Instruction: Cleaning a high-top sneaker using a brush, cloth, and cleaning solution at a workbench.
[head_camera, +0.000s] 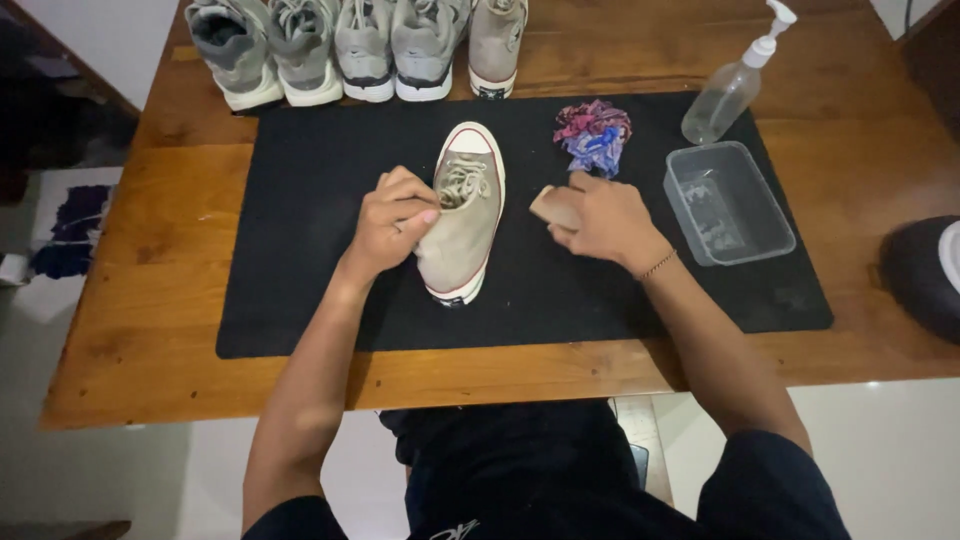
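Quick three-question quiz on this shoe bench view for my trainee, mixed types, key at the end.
1. True or false: the left hand grips the beige sneaker lying on the black mat.
2. Multiple choice: what does the right hand hold? A) the pump bottle B) a small tan block C) the crumpled cloth
3. What stands on the mat to the right of the right hand, below the bottle?

Key:
1. True
2. B
3. A clear plastic tub
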